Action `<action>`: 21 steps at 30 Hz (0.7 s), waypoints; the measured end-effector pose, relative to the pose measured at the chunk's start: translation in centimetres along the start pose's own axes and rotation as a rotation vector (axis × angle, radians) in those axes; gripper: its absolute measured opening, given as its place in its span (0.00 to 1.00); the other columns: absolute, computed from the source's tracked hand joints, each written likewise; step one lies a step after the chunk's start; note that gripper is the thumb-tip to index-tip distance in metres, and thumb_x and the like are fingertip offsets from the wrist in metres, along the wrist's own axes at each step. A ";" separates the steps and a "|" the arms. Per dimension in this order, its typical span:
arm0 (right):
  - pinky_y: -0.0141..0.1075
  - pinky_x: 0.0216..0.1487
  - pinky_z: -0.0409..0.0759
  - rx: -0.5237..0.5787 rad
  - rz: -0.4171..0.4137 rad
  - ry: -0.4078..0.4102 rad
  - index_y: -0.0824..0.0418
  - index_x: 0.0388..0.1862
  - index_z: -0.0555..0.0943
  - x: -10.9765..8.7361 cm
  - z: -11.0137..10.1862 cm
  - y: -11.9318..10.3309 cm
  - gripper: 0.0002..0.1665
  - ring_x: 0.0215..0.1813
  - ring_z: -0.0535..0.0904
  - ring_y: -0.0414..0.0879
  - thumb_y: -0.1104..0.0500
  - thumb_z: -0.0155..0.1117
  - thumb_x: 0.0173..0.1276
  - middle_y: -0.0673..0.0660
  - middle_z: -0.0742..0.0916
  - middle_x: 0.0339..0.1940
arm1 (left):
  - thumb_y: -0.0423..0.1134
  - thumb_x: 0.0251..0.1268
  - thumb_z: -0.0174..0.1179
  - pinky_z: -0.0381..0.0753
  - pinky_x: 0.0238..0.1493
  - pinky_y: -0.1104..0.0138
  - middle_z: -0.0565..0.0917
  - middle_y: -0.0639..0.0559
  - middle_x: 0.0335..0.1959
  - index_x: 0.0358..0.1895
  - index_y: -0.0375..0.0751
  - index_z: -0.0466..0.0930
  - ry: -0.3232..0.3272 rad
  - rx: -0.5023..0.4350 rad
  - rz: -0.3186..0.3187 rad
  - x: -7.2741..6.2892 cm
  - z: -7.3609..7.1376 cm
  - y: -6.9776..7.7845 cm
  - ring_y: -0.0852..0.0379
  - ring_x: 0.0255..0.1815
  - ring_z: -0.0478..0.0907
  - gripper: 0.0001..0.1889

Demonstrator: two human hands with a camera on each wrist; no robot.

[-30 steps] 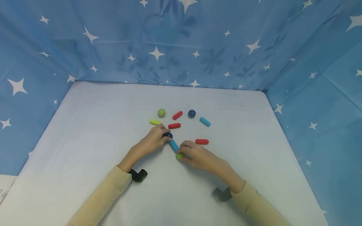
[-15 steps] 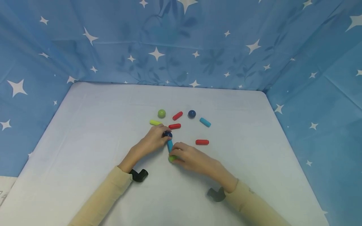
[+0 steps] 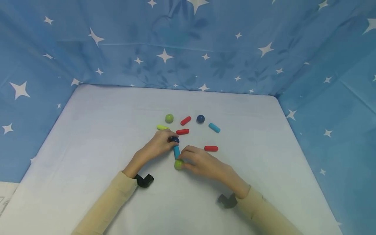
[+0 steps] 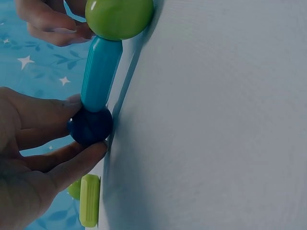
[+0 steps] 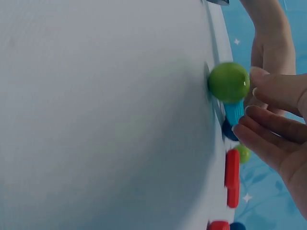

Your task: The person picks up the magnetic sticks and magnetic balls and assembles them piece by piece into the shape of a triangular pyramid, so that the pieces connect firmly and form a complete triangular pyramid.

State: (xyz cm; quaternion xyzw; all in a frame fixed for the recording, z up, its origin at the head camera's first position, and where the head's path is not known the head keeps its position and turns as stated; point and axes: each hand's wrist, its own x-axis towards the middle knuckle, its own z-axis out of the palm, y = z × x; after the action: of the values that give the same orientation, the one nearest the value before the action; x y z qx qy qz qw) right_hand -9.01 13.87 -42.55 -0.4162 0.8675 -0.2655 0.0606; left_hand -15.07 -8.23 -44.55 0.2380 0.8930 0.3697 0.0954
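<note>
My left hand (image 3: 158, 144) pinches a dark blue ball (image 4: 90, 125) between thumb and fingers. From that ball a light blue ribbed stick (image 4: 101, 74) runs to a green ball (image 4: 120, 17), the three forming one line low at the table. My right hand (image 3: 203, 163) is beside the green ball, its thumb tip right at the ball's side in the right wrist view and its other fingers spread apart from it. Between the two hands, the stick shows fully in the head view.
Behind the hands lie another green ball (image 3: 169, 118), a second dark blue ball (image 3: 200, 119), a yellow-green stick (image 3: 162, 127), a light blue stick (image 3: 214, 127) and red sticks (image 3: 182, 132), one more (image 3: 211, 148) to the right. A blue star-patterned curtain (image 3: 164, 39) borders the white table (image 3: 97, 111).
My right hand has swung the green ball and stick end leftward, then loosened and drawn back slightly, showing more of the ball. My left hand keeps hold of the dark blue ball.
</note>
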 end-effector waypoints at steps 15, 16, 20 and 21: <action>0.43 0.60 0.85 -0.013 0.232 0.090 0.59 0.55 0.86 -2.0 -3.0 3.8 0.17 0.57 0.83 0.49 0.63 0.73 0.68 0.53 0.88 0.53 | 0.34 0.66 0.69 0.81 0.43 0.64 0.85 0.44 0.42 0.56 0.31 0.85 -0.032 -0.006 -0.026 0.1 -0.4 0.2 0.53 0.40 0.77 0.17; 0.43 0.59 0.85 -0.004 0.242 0.099 0.59 0.55 0.86 -2.2 -3.0 4.1 0.17 0.57 0.83 0.49 0.64 0.73 0.68 0.54 0.88 0.53 | 0.33 0.66 0.69 0.81 0.42 0.65 0.85 0.44 0.42 0.56 0.30 0.85 -0.034 -0.010 -0.024 0.1 -0.4 0.3 0.53 0.40 0.77 0.17; 0.45 0.58 0.85 0.021 0.276 0.133 0.60 0.55 0.87 -3.1 -3.2 5.4 0.18 0.56 0.83 0.51 0.65 0.73 0.66 0.55 0.88 0.52 | 0.33 0.66 0.69 0.77 0.38 0.68 0.84 0.44 0.41 0.57 0.29 0.85 -0.043 -0.018 -0.007 0.2 -0.3 0.4 0.54 0.38 0.74 0.18; 0.46 0.58 0.85 0.023 0.283 0.138 0.60 0.55 0.87 -3.3 -3.2 5.7 0.18 0.56 0.83 0.51 0.66 0.73 0.66 0.56 0.88 0.52 | 0.33 0.67 0.69 0.77 0.37 0.68 0.84 0.43 0.41 0.57 0.29 0.85 -0.045 -0.017 -0.004 0.2 -0.3 0.4 0.54 0.37 0.74 0.18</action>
State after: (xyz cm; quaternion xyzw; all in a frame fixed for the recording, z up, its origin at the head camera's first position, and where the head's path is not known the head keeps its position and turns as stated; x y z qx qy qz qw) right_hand -11.84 20.54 -43.09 -0.2699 0.9165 -0.2923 0.0424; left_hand -15.22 -8.05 -44.04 0.2438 0.8880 0.3717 0.1180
